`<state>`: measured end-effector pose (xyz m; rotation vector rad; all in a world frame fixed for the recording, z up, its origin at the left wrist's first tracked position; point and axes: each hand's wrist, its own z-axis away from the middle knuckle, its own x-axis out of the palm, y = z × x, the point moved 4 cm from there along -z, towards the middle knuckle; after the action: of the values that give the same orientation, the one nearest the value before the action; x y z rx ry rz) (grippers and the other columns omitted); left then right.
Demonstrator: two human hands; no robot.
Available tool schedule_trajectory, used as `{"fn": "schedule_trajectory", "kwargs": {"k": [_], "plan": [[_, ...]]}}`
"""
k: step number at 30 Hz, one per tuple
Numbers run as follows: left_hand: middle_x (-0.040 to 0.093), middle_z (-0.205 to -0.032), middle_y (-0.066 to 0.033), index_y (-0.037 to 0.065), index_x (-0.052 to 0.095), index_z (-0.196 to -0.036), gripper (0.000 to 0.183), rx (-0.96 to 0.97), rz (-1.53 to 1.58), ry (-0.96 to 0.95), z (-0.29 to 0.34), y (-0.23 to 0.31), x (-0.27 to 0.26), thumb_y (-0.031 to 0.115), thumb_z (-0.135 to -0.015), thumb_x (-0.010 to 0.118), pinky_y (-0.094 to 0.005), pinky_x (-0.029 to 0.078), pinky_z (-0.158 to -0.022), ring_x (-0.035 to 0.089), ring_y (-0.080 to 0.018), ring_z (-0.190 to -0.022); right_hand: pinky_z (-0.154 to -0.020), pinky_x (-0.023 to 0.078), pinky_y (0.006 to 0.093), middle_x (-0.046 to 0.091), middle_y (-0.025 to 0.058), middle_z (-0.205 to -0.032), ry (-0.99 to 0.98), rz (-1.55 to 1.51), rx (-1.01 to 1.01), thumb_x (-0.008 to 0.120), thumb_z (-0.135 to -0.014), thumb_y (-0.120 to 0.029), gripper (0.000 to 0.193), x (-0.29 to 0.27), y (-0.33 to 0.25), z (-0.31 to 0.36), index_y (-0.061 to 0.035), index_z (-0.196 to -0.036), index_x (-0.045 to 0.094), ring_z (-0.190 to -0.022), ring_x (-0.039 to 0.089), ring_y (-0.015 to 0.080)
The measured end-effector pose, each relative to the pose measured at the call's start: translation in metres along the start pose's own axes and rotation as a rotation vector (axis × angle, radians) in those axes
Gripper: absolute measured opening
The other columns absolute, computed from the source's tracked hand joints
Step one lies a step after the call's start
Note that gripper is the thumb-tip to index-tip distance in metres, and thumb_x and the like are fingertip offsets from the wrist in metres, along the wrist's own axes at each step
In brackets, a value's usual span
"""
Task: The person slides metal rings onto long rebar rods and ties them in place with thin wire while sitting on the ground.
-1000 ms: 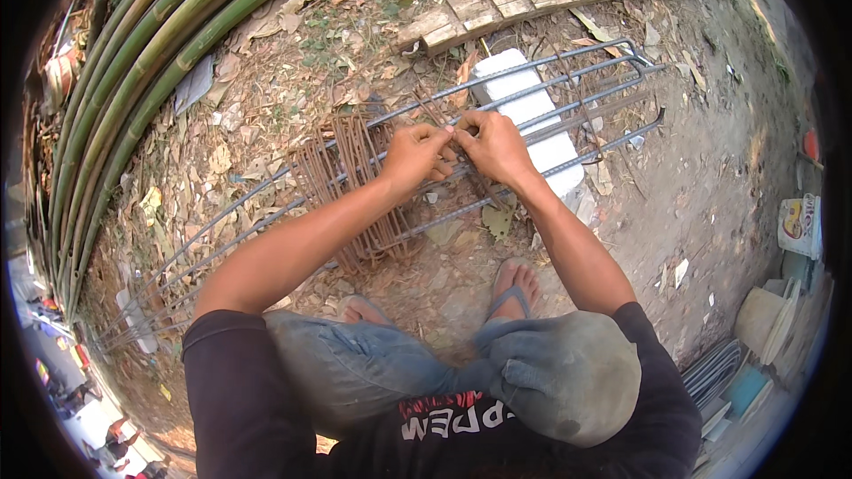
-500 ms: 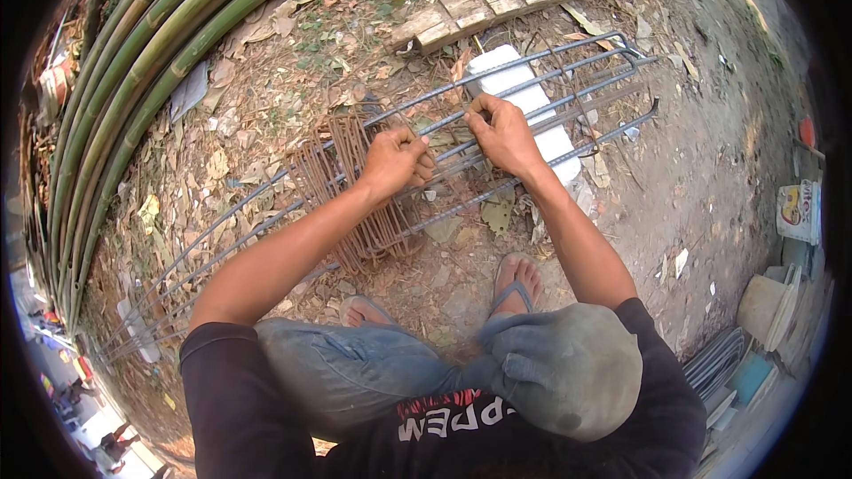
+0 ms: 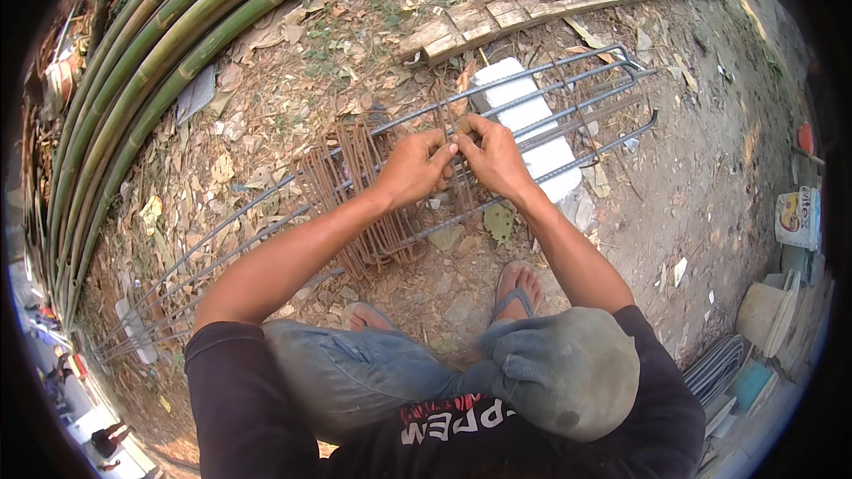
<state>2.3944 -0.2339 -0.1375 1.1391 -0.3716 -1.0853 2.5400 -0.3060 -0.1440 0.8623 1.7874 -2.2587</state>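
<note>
Both my hands meet over a cage of long ribbed steel bars (image 3: 519,107). A thin rusty stirrup (image 3: 439,105) crosses the bars, apart from a bunched stack of rusty stirrups (image 3: 342,200) on the left. My left hand (image 3: 414,166) is closed at that single stirrup, its thumb and fingers around its rod. My right hand (image 3: 493,160) pinches at the same place, fingertips touching the left ones. What lies between the right fingertips is too small to make out. Under the bars' right part sits a white block (image 3: 515,93).
Long green bamboo poles (image 3: 191,80) curve along the far left. Wooden planks (image 3: 479,22) lie beyond the cage. My sandalled feet (image 3: 517,288) are just on the near side. A white bucket (image 3: 797,217) and other containers stand at the right edge. Dry leaves litter the soil.
My left hand has moved right, and a single stirrup now stands apart from the stack. My right hand has shifted slightly left and nearer, so the two hands now meet.
</note>
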Motion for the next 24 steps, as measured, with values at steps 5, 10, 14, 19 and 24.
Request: {"fn": "schedule_trajectory", "kwargs": {"k": [5,10,14,19,24], "plan": [[0.071,-0.082,-0.01,-0.002,0.063,-0.103,0.027,0.026,-0.109,-0.082,-0.002,-0.004,0.006,0.023,-0.108,0.055,-0.0323,0.057,-0.062,0.071,-0.0162,-0.068,-0.067,0.052,0.0477,0.069,0.026,-0.076,0.04,-0.079,-0.077,0.065,-0.094,-0.016,0.02,-0.004,-0.004,0.0,0.004,-0.094,0.067,-0.074,0.07,0.0401],[0.071,-0.08,-0.0107,-0.003,0.065,-0.099,0.028,0.102,-0.104,0.02,0.004,0.004,0.007,0.022,-0.108,0.054,-0.0323,0.058,-0.063,0.071,-0.0162,-0.067,-0.068,0.052,0.0479,0.068,0.0267,-0.075,0.046,0.0,-0.058,0.065,-0.093,-0.015,0.019,-0.01,-0.007,0.001,0.0041,-0.092,0.066,-0.075,0.071,0.0407],[0.071,-0.078,-0.0107,-0.002,0.065,-0.097,0.029,0.089,-0.076,0.052,0.001,-0.001,0.001,0.021,-0.108,0.053,-0.033,0.059,-0.062,0.071,-0.0167,-0.066,-0.067,0.052,0.0479,0.067,0.0263,-0.073,0.008,0.044,0.001,0.065,-0.091,-0.015,0.019,-0.004,-0.004,0.009,0.004,-0.092,0.066,-0.073,0.071,0.041],[0.069,-0.074,-0.0111,-0.002,0.064,-0.093,0.03,0.05,0.034,0.068,0.005,0.003,0.005,0.022,-0.108,0.054,-0.0328,0.059,-0.058,0.071,-0.0171,-0.065,-0.065,0.052,0.0473,0.066,0.0246,-0.068,0.03,0.018,0.039,0.067,-0.089,-0.015,0.019,-0.005,-0.005,0.013,0.0033,-0.09,0.067,-0.068,0.069,0.0393],[0.069,-0.074,-0.0129,-0.002,0.064,-0.091,0.029,0.008,0.153,0.119,0.005,0.002,0.007,0.02,-0.107,0.055,-0.0314,0.058,-0.054,0.071,-0.0189,-0.062,-0.063,0.052,0.0465,0.065,0.0251,-0.068,0.071,-0.001,0.019,0.065,-0.09,-0.019,0.022,-0.001,-0.006,0.011,0.0027,-0.089,0.065,-0.067,0.069,0.0365]]}}
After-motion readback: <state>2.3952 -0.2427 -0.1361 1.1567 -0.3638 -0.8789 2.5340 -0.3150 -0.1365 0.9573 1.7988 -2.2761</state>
